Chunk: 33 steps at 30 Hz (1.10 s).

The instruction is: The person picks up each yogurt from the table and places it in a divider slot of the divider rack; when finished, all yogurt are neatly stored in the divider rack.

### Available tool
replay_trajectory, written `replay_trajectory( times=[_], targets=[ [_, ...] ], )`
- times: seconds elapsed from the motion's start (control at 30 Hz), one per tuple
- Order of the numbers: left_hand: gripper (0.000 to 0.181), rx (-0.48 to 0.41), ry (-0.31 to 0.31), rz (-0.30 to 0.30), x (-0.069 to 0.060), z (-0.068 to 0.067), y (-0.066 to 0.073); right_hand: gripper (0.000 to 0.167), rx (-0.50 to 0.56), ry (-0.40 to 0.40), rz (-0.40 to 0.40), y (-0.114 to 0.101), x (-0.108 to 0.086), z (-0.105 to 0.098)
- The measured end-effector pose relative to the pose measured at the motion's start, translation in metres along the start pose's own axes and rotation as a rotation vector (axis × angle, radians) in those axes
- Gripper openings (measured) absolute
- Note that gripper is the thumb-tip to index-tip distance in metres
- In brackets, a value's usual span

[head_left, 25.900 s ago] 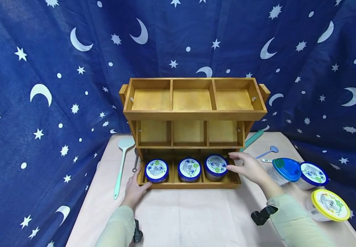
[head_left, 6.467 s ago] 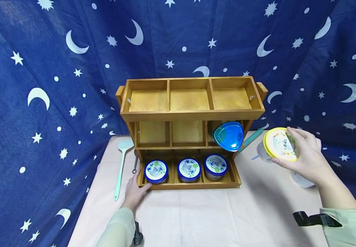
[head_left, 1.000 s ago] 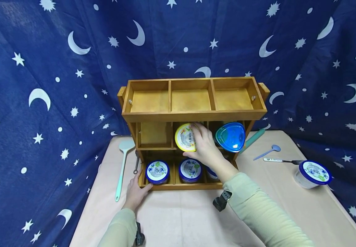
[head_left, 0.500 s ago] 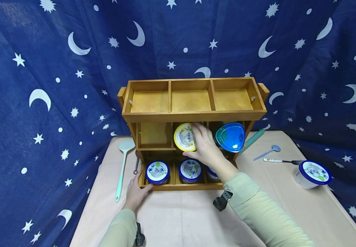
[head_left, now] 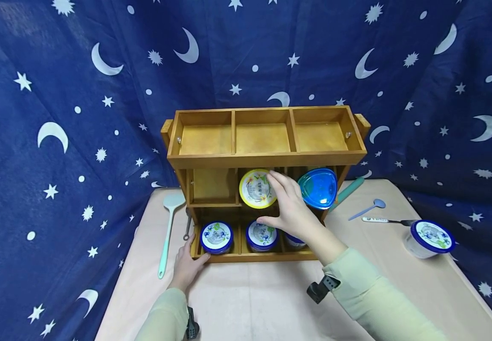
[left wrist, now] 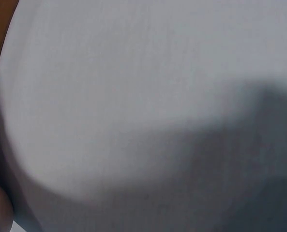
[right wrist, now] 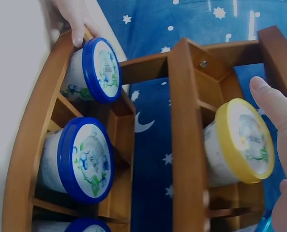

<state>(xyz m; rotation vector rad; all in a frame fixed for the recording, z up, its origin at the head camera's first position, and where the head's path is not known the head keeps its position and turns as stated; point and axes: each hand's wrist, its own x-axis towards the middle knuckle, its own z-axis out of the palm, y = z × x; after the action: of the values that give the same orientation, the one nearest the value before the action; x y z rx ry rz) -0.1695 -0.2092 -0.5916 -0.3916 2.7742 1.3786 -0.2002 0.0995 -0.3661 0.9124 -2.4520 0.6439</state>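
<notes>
A yellow-lidded plastic tub (head_left: 257, 188) sits in the middle compartment of the wooden rack's (head_left: 267, 160) second tier. My right hand (head_left: 292, 206) is just right of it, thumb and fingers spread. In the right wrist view, a gap shows between the hand (right wrist: 283, 125) and the yellow lid (right wrist: 247, 140). My left hand (head_left: 187, 266) grips the rack's bottom front-left corner, thumb over the rim. A blue-lidded tub (head_left: 216, 237) stands close to that thumb; another blue-lidded tub (head_left: 262, 236) is in the middle, and a third is partly hidden behind my right wrist.
A container with a clear blue lid (head_left: 319, 188) fills the second tier's right compartment. Left of the rack lies a mint spatula (head_left: 171, 222). To the right are a blue spoon (head_left: 371, 207), a fork (head_left: 388, 220) and another blue-lidded tub (head_left: 431, 238).
The yellow-lidded tub came from the right into the middle compartment, and my right hand has just let go and drawn back rightward. Earlier the blue container was placed too. My left hand stays.
</notes>
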Motion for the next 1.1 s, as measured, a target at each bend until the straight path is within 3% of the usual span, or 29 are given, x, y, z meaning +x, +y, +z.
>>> replay_trajectory(
  times=[0.17, 0.43, 0.73, 1.1],
  targets=[
    [0.09, 0.006, -0.001, 0.0, 0.0, 0.0, 0.0, 0.105, -0.015, -0.005, -0.055, -0.003, -0.005, -0.011],
    [0.091, 0.003, -0.012, -0.006, 0.0, -0.001, 0.0, 0.101, -0.024, 0.019, -0.079, -0.002, -0.012, -0.022],
    [0.089, 0.01, -0.004, 0.002, 0.0, 0.0, 0.003, 0.084, 0.026, 0.135, -0.196, 0.014, -0.023, -0.041],
    [0.09, 0.009, 0.001, 0.008, 0.001, 0.0, 0.0, 0.081, 0.033, 0.22, -0.177, 0.033, -0.037, -0.061]
  ],
)
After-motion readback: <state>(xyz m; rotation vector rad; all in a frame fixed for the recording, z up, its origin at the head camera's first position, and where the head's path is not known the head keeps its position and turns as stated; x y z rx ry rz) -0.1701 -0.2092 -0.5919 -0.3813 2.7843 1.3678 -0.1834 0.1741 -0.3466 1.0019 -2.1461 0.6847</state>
